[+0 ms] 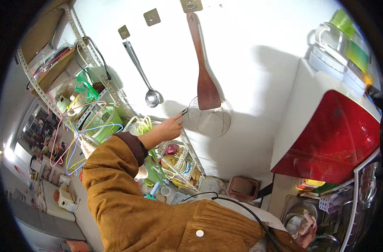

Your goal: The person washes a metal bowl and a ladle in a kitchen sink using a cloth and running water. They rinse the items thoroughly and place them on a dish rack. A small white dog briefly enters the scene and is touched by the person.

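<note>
My right hand (166, 129), in a brown sleeve with a dark cuff, reaches to the wall. Its index finger is at the dark lug on the rim of a round wire-mesh strainer (216, 124); whether it pinches the lug is unclear. A wooden spatula (207, 85) hangs from an adhesive hook in front of the strainer. A metal ladle (152, 98) hangs to the left. Partly hidden behind the sleeve, my left hand (87, 148) is closed around several clothes hangers (72, 154) in pink, blue and yellow.
A slotted metal shelf rack (52, 108) stands at left, with a green tub (111, 123). Below my right hand is a white rack (186, 157) with onions and potatoes. A red-fronted cabinet (333, 141) juts out at right, above a metal sink (287, 208). A brown bin (243, 188) sits by the wall.
</note>
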`<action>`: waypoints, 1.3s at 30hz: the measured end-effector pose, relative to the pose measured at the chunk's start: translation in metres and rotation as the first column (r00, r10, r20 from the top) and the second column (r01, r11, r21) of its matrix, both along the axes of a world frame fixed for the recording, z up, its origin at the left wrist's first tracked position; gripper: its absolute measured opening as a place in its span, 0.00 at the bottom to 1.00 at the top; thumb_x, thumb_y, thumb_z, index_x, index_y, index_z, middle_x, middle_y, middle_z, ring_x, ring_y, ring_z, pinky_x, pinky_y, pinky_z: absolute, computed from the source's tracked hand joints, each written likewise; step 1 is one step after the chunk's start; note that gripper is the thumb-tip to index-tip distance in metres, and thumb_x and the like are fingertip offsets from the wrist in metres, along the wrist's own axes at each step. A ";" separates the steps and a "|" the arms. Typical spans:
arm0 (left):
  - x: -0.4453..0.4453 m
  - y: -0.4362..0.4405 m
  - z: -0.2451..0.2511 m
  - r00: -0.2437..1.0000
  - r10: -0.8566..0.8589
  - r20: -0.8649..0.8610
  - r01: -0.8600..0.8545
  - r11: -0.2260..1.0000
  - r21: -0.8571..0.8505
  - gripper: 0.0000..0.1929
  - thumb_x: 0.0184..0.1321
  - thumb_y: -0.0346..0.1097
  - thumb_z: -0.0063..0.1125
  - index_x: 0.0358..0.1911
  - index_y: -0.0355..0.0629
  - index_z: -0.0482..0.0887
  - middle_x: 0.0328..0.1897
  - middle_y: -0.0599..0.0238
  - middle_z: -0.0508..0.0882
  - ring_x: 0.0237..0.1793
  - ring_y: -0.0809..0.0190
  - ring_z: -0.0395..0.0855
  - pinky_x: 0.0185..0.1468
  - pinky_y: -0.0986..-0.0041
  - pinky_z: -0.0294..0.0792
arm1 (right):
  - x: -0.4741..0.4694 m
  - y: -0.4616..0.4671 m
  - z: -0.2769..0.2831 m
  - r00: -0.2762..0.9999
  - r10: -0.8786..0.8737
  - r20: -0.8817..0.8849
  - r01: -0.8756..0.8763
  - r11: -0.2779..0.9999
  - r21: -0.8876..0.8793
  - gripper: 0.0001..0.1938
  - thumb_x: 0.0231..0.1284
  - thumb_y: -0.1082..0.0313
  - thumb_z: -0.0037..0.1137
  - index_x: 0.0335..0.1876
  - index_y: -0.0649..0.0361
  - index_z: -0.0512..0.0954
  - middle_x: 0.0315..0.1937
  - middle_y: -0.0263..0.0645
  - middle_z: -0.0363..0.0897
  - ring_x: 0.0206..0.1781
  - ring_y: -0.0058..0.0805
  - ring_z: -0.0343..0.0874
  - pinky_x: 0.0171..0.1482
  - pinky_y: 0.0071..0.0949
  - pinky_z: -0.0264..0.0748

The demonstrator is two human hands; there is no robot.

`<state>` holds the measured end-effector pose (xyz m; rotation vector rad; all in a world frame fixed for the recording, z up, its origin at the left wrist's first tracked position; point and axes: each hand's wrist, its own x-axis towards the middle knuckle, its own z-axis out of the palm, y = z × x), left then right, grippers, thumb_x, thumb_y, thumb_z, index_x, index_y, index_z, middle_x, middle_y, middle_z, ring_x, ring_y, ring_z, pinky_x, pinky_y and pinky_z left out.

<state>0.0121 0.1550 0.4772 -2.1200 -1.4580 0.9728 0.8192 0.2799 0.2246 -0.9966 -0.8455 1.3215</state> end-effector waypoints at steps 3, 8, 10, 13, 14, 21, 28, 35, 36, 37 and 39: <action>0.022 -0.002 -0.009 0.999 0.038 -0.016 -0.039 0.999 -0.023 0.09 0.54 0.40 0.56 0.24 0.53 0.89 0.32 0.70 0.85 0.45 0.60 0.82 0.69 0.56 0.58 | -0.004 -0.010 0.008 0.962 -0.073 0.264 0.104 0.989 -0.103 0.21 0.67 0.60 0.52 0.61 0.62 0.70 0.54 0.45 0.76 0.49 0.36 0.79 0.50 0.34 0.77; 0.077 0.005 -0.024 0.974 0.196 0.111 -0.160 0.948 -0.275 0.06 0.50 0.34 0.59 0.24 0.46 0.88 0.33 0.58 0.87 0.36 0.54 0.87 0.40 0.61 0.77 | 0.030 -0.014 -0.044 0.356 0.201 0.912 0.385 0.858 -0.340 0.16 0.64 0.62 0.58 0.52 0.64 0.75 0.52 0.46 0.78 0.44 0.33 0.79 0.47 0.34 0.79; 0.102 0.009 -0.019 0.923 0.341 0.180 -0.279 0.912 -0.299 0.07 0.52 0.32 0.57 0.30 0.43 0.89 0.37 0.54 0.87 0.41 0.50 0.86 0.44 0.59 0.77 | 0.042 -0.016 -0.070 0.750 -0.253 0.611 0.441 0.880 -0.177 0.13 0.59 0.68 0.61 0.48 0.64 0.77 0.48 0.43 0.80 0.42 0.33 0.79 0.45 0.32 0.78; 0.143 0.024 -0.014 0.935 0.330 0.135 -0.246 0.871 -0.426 0.09 0.54 0.33 0.55 0.34 0.39 0.86 0.40 0.50 0.84 0.42 0.46 0.84 0.46 0.55 0.77 | 0.057 -0.019 -0.097 0.525 -0.161 0.836 0.508 0.847 -0.156 0.14 0.57 0.68 0.61 0.49 0.62 0.79 0.48 0.34 0.80 0.47 0.28 0.77 0.48 0.28 0.74; 0.160 0.031 -0.012 0.923 0.293 0.248 -0.177 0.897 -0.404 0.09 0.54 0.33 0.54 0.34 0.38 0.86 0.40 0.50 0.84 0.42 0.45 0.84 0.46 0.56 0.77 | 0.061 -0.029 -0.102 0.648 -0.312 0.695 0.538 0.833 -0.128 0.15 0.58 0.66 0.60 0.50 0.61 0.78 0.48 0.34 0.79 0.47 0.27 0.77 0.48 0.28 0.74; 0.275 0.091 -0.048 0.761 -0.115 0.639 0.322 0.921 -0.218 0.10 0.56 0.30 0.54 0.41 0.40 0.82 0.34 0.53 0.82 0.36 0.48 0.83 0.41 0.60 0.77 | 0.048 -0.062 -0.090 0.794 -0.530 -0.298 0.488 0.847 -0.210 0.11 0.71 0.60 0.50 0.49 0.59 0.76 0.41 0.35 0.78 0.42 0.33 0.80 0.46 0.33 0.77; 0.379 0.128 -0.066 0.654 -0.128 0.746 0.406 0.891 -0.203 0.14 0.59 0.31 0.53 0.48 0.39 0.79 0.39 0.51 0.82 0.40 0.45 0.83 0.45 0.58 0.76 | 0.022 -0.090 -0.032 0.732 -0.372 -0.571 0.268 0.927 -0.261 0.22 0.61 0.73 0.49 0.63 0.63 0.68 0.53 0.41 0.78 0.52 0.34 0.80 0.52 0.32 0.81; 0.412 0.148 -0.085 0.593 -0.172 0.787 0.470 0.867 -0.164 0.11 0.59 0.31 0.53 0.45 0.41 0.80 0.38 0.51 0.81 0.40 0.44 0.82 0.43 0.56 0.76 | 0.008 -0.124 0.066 0.791 -0.206 -0.576 0.264 0.964 0.017 0.35 0.46 0.81 0.50 0.68 0.64 0.63 0.60 0.46 0.72 0.59 0.38 0.76 0.54 0.37 0.79; 0.415 0.150 -0.088 0.577 -0.159 0.801 0.481 0.859 -0.175 0.09 0.60 0.31 0.51 0.43 0.41 0.79 0.37 0.51 0.81 0.40 0.43 0.82 0.42 0.55 0.75 | 0.005 -0.130 0.083 0.786 -0.203 -0.584 0.287 0.956 0.053 0.36 0.46 0.81 0.54 0.68 0.62 0.64 0.61 0.44 0.72 0.60 0.38 0.75 0.57 0.38 0.77; 0.420 0.153 -0.093 0.554 -0.156 0.818 0.498 0.849 -0.176 0.09 0.60 0.31 0.51 0.43 0.41 0.79 0.37 0.50 0.81 0.39 0.43 0.82 0.42 0.54 0.75 | 0.003 -0.136 0.099 0.783 -0.209 -0.586 0.319 0.944 0.089 0.36 0.47 0.81 0.57 0.69 0.60 0.64 0.62 0.42 0.72 0.62 0.38 0.74 0.59 0.40 0.76; 0.428 0.157 -0.101 0.511 -0.151 0.846 0.535 0.826 -0.175 0.09 0.61 0.32 0.50 0.43 0.41 0.79 0.36 0.50 0.81 0.38 0.42 0.82 0.41 0.53 0.75 | -0.004 -0.151 0.132 0.806 -0.307 -0.507 0.466 0.856 0.222 0.32 0.50 0.72 0.67 0.64 0.59 0.67 0.64 0.41 0.70 0.64 0.38 0.72 0.65 0.46 0.69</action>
